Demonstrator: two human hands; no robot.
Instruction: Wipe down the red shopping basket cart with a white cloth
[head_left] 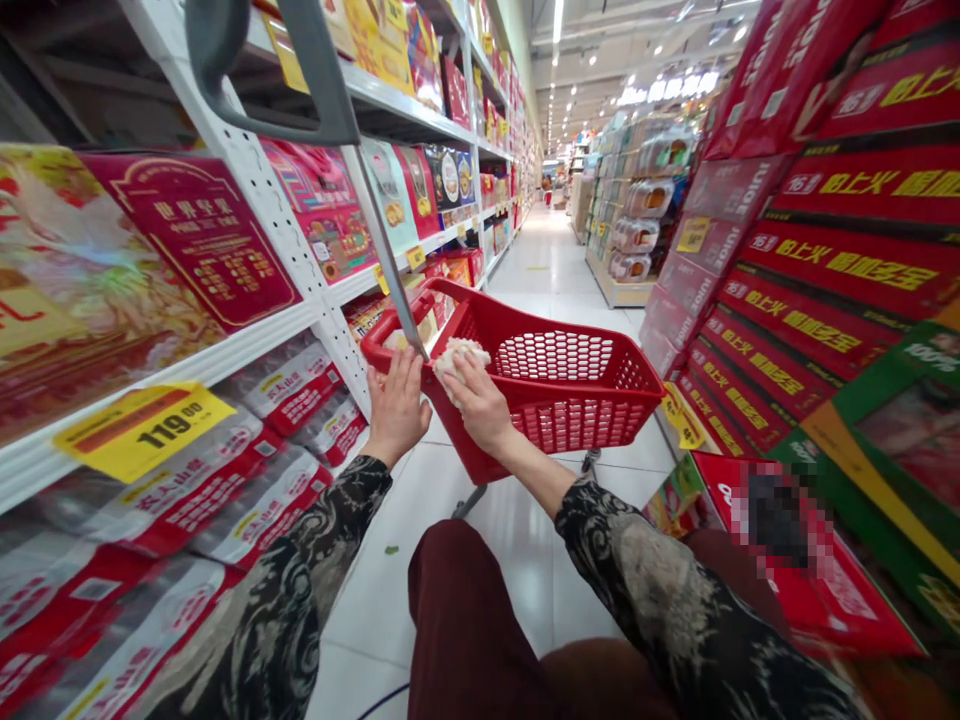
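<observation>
A red plastic shopping cart basket with perforated walls stands on the floor in front of my knees. My right hand presses a crumpled whitish cloth against the basket's near rim, fingers bent over it. Just to its left, my left hand rests at the rim's left corner with its fingers stretched out, and nothing shows in it. A metal pole rises from the basket between the two hands. It leads up to a grey handle at the top left.
Shelves with boxed goods run along the left, above shrink-wrapped bottle packs and a yellow price tag. Stacked red drink cartons crowd the right. A tiled aisle leads ahead past a display rack.
</observation>
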